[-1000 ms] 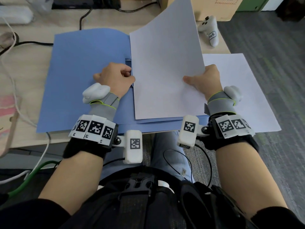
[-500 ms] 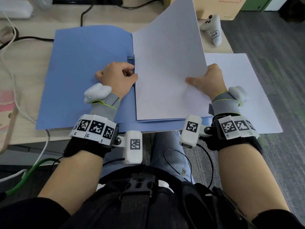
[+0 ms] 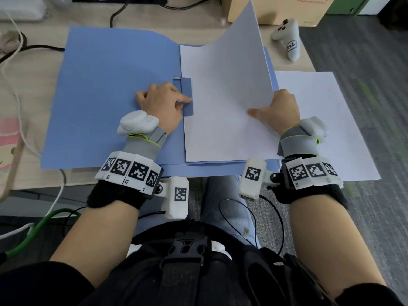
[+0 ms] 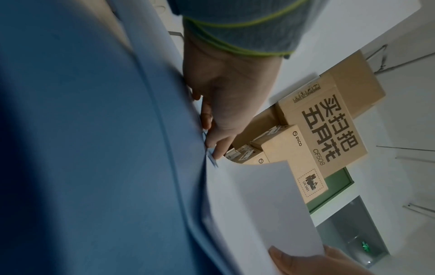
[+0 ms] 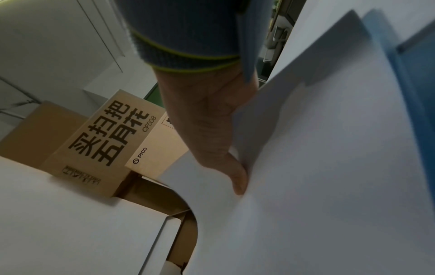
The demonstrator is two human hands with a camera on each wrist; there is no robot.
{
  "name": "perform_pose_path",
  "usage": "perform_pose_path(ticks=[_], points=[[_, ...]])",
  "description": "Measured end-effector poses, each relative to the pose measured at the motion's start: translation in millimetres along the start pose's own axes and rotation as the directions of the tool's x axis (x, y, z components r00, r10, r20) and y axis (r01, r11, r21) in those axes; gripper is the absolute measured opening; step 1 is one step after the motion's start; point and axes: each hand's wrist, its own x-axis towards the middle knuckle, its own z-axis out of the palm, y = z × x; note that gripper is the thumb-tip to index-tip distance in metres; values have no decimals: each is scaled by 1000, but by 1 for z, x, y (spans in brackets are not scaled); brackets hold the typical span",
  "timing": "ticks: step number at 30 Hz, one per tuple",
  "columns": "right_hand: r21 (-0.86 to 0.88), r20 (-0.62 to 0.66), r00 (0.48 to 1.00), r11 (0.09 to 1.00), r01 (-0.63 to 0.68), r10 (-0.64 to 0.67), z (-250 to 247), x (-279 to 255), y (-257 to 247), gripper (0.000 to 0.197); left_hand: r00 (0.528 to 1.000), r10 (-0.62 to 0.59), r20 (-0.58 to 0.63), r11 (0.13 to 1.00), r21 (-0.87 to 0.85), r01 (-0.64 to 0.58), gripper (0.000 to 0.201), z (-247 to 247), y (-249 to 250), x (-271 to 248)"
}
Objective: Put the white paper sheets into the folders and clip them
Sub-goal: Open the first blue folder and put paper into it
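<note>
A blue folder (image 3: 110, 96) lies open on the desk. A white paper sheet (image 3: 225, 102) lies on its right half, with its right side curled up off the folder. The blue clip flap (image 3: 187, 93) at the spine lies over the sheet's left edge. My left hand (image 3: 161, 104) holds this flap, index finger stretched on top, thumb at its edge, other fingers curled. In the left wrist view the left hand (image 4: 219, 115) touches the clip flap (image 4: 212, 161) at its tip. My right hand (image 3: 278, 111) pinches the sheet's right edge, thumb on top. The right wrist view shows the right hand (image 5: 212, 130) against the sheet (image 5: 329, 167).
A second white sheet (image 3: 320, 120) lies right of the folder and overhangs the desk's right edge. A white controller (image 3: 287, 38) and a cardboard box (image 3: 276, 9) stand at the back right. Cables (image 3: 13, 62) run along the left side.
The clip flap, held up beside the sheet before, now lies flat over the sheet's left edge. My left index finger has stretched out onto it. The right hand keeps its hold.
</note>
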Motion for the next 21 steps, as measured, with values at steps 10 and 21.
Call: perform_pose_path(ticks=[10, 21], points=[[-122, -28, 984, 977, 173, -177, 2, -13, -8, 66, 996, 52, 70, 984, 167, -63, 40, 0, 5, -7], [-239, -31, 997, 969, 66, -75, 5, -11, -22, 79, 991, 93, 94, 979, 175, -109, 47, 0, 0, -12]])
